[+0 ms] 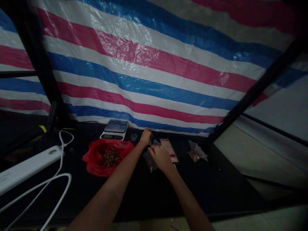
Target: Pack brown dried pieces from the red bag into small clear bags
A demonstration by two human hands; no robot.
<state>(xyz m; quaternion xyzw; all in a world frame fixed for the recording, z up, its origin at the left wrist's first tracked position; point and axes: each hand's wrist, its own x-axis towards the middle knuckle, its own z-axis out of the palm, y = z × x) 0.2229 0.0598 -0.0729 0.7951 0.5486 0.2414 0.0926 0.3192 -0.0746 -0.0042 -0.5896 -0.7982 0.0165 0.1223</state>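
Observation:
Both my arms reach forward over a dark table [149,192]. My left hand [145,137] is closed at the top of a small clear plastic bag [149,160] holding brown pieces. My right hand [160,156] rests on the same bag with its fingers curled over it. Left of the hands lies an open red plastic bag [96,160] with a heap of brown pieces [110,157] inside. Behind it stands a small digital scale [115,129].
A filled clear bag [196,152] lies to the right, a flat pinkish packet [169,149] beside my right hand, a tiny clear cup [134,137] near the scale. A white power strip [26,166] with white cables [57,179] sits at left. A striped tarp [154,70] hangs behind.

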